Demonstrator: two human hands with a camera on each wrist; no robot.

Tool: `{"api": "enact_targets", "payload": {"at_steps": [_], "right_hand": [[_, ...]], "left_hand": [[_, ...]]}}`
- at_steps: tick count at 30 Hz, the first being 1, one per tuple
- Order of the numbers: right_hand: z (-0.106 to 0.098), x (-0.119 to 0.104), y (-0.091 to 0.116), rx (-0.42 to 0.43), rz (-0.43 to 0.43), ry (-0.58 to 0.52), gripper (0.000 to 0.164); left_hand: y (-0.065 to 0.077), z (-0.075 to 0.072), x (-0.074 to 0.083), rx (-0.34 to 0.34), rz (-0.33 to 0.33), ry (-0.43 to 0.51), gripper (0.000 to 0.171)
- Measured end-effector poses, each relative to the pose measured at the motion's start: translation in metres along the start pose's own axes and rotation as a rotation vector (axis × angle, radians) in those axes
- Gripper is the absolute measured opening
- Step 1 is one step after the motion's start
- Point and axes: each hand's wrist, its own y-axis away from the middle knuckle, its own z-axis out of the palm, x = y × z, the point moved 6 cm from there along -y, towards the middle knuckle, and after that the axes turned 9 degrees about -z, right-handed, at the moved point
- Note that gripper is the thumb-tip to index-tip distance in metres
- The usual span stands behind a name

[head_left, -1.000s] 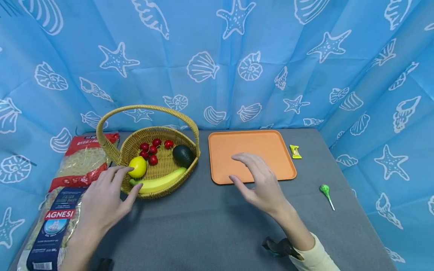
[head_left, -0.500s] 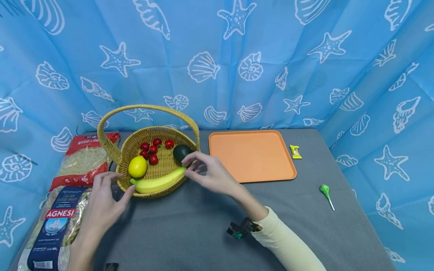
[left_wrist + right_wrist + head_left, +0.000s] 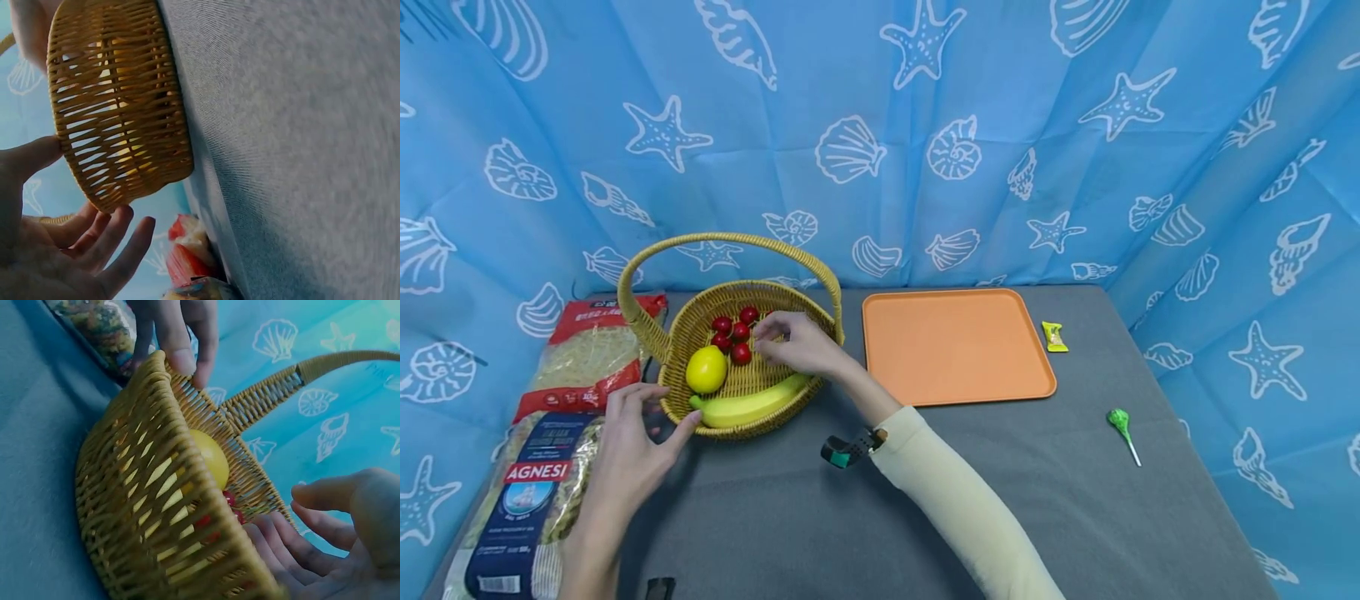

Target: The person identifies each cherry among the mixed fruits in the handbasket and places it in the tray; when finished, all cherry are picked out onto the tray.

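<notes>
The wicker basket [image 3: 741, 293] holds a lemon [image 3: 706, 370], several red cherries [image 3: 741, 354] and a banana [image 3: 752, 406]. My left hand [image 3: 636, 446] grips the basket's near left rim, thumb at the front and fingers round the left side, as the left wrist view also shows. Over the basket's right part reaches my right hand [image 3: 801, 343], fingertips beside the cherries. Its thumb and bent fingers stand apart in the right wrist view, with nothing seen between them. This hand hides the avocado and most of one cherry in the head view.
An orange tray [image 3: 955, 346] lies right of the basket. Beyond it are a yellow wrapped candy [image 3: 1054, 337] and a green lollipop [image 3: 1118, 421]. Two pasta bags [image 3: 591, 354] lie at the left. The basket's tall handle [image 3: 730, 239] arches above it; a blue curtain [image 3: 895, 200] hangs behind.
My right hand has moved left from over the tray, past the banana's end, into the basket near the cherries. My left hand has shifted slightly from over the lemon to the basket's rim.
</notes>
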Motion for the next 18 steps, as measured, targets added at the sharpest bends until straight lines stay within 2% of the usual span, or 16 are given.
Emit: {"api": "enact_targets", "payload": {"at_steps": [6,13,18], "right_hand": [[0.015,0.012,-0.019,-0.007,0.114,-0.076,0.033],[0.028,0.020,-0.033,-0.041,0.205,0.040,0.037],[0.035,0.025,-0.037,-0.066,0.226,0.113,0.041]], "left_hand": [[0.000,0.001,-0.001,-0.009,-0.019,0.025,0.067],[-0.001,0.003,-0.004,-0.024,-0.045,0.042,0.068],[0.000,0.002,-0.003,-0.016,-0.043,0.051,0.067]]}}
